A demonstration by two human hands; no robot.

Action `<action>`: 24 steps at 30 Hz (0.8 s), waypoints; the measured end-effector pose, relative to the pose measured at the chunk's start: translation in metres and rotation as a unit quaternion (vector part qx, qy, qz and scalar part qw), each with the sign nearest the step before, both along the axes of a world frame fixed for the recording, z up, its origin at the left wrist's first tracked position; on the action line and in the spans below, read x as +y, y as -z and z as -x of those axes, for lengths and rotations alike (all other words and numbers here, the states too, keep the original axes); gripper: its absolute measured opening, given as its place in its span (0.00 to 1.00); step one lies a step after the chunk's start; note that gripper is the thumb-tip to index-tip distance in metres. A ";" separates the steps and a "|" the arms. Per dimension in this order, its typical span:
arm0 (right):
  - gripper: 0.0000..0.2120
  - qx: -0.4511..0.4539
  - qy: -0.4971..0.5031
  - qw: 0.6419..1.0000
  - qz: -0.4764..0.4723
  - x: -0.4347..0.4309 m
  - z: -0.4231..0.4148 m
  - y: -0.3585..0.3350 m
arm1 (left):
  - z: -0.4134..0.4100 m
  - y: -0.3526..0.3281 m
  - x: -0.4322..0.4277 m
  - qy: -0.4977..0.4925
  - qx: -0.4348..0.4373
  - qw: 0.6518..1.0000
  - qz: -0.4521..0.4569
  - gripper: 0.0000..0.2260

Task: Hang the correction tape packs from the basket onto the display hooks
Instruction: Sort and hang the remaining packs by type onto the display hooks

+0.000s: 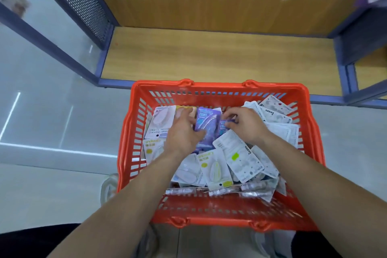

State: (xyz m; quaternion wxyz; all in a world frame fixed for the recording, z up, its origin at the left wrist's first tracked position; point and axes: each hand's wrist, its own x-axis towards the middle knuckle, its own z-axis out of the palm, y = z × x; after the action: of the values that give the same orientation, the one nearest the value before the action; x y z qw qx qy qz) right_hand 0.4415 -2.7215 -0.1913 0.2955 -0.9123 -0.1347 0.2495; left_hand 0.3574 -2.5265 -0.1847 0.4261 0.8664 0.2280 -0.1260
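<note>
In the red basket (219, 87), the left hand (182, 130) rests spread on a purple pack (206, 122); the right hand (245, 123) pinches a smaller purple pack (222, 127).

Glossy pale floor tiles (41, 111) are throwing back thin streaks of light (10, 115) at left. A blue metal frame (104, 65) is edging the wooden base shelf (209, 54); a wooden back panel (178, 6) and a perforated side panel (88, 6) are rising behind.
</note>
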 end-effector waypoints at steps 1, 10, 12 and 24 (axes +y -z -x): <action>0.07 -0.004 0.001 1.000 -0.017 -0.001 -0.002 -0.005 | -0.001 0.001 -0.001 0.005 0.006 1.000 0.000 0.28; 0.17 0.016 0.018 0.975 -0.222 0.006 -0.020 -0.050 | -0.013 -0.024 0.001 -0.077 -0.039 0.976 0.201 0.06; 0.16 0.014 0.034 0.965 -0.259 0.013 -0.020 -0.059 | -0.016 -0.036 0.000 -0.091 -0.045 0.963 0.249 0.07; 0.20 0.031 0.032 0.981 -0.191 0.010 -0.006 -0.078 | -0.002 -0.066 -0.005 0.025 -0.032 0.969 0.243 0.24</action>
State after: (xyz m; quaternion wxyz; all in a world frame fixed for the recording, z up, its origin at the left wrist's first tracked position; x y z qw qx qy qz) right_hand 0.4477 -2.7111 -0.1128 0.4760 -0.8347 -0.1413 0.2382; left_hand 0.3592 -2.5313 -0.1189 0.6273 0.7461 0.1551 -0.1604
